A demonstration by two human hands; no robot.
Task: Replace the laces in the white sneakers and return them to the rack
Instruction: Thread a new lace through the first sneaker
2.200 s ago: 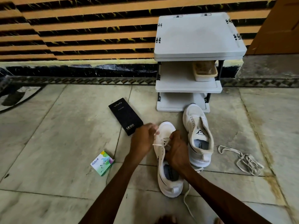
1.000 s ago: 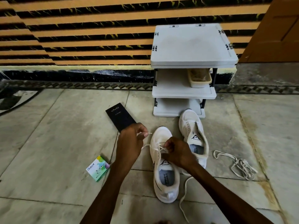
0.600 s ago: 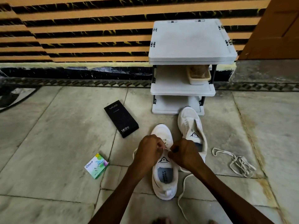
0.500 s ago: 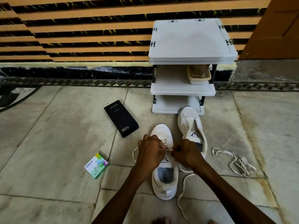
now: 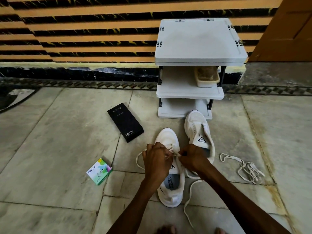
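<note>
Two white sneakers stand on the floor in front of a white plastic rack (image 5: 200,44). The near sneaker (image 5: 170,188) is partly laced with a white lace (image 5: 190,196) whose free ends trail left and right. My left hand (image 5: 156,160) and my right hand (image 5: 193,158) meet over its eyelets, each pinching the lace. The far sneaker (image 5: 197,130) has no lace, its tongue flipped up. A loose lace (image 5: 244,168) lies tangled on the floor to the right.
A black phone box (image 5: 125,121) lies left of the sneakers, and a small green box (image 5: 99,171) sits nearer me. A beige tub (image 5: 206,76) stands on the rack's middle shelf. A striped wall runs behind; a wooden door (image 5: 287,27) is at right.
My left hand drew the lace out to the left, then came back to the eyelets. Both hands now sit close together over the near sneaker's lacing.
</note>
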